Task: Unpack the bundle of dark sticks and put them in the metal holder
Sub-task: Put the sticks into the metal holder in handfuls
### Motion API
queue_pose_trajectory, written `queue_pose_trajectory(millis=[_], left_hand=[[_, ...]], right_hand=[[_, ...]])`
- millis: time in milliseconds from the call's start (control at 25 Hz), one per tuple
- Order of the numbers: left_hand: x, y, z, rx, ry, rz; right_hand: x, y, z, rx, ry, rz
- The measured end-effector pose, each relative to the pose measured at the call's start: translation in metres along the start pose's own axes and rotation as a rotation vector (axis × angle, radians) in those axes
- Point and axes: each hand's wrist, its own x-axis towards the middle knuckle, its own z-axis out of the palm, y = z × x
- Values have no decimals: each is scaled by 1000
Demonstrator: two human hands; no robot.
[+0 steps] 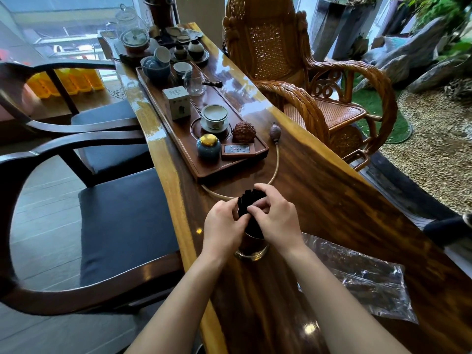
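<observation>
A bundle of dark sticks (247, 203) stands upright in the shiny metal holder (251, 249) on the wooden table. My left hand (223, 226) grips the sticks from the left, fingers curled around them. From the right, my right hand (277, 215) closes on the same bundle, thumb and fingers pinching near its upper part. The stick tops fan out above my fingers. The lower part of the sticks and most of the holder are hidden behind my hands.
A crumpled clear plastic wrapper (362, 279) lies to the right of the holder. A wooden tea tray (194, 159) with cups, jars and a remote sits beyond. A beige hose (274, 169) curves just past my hands. Chairs flank the table.
</observation>
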Motion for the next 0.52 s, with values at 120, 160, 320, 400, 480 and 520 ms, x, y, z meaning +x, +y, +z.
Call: queue_pose_trajectory(millis=[120, 160, 320, 400, 480, 520], left_hand=[[-1, 1, 4, 14, 35, -3], [-2, 2, 5, 20, 41, -7], [-6, -1, 8, 62, 51, -29], [-7, -1, 10, 79, 59, -35], [-5, 0, 11, 83, 64, -37], [-4, 1, 11, 82, 64, -34]], right_hand=[[-15, 7, -11, 89, 114, -57], [-22, 13, -16, 90, 192, -69], [-48, 40, -31, 21, 293, 187], [-40, 43, -30, -47, 146, 302], [-23, 38, -27, -105, 101, 249], [-13, 35, -27, -114, 99, 217]])
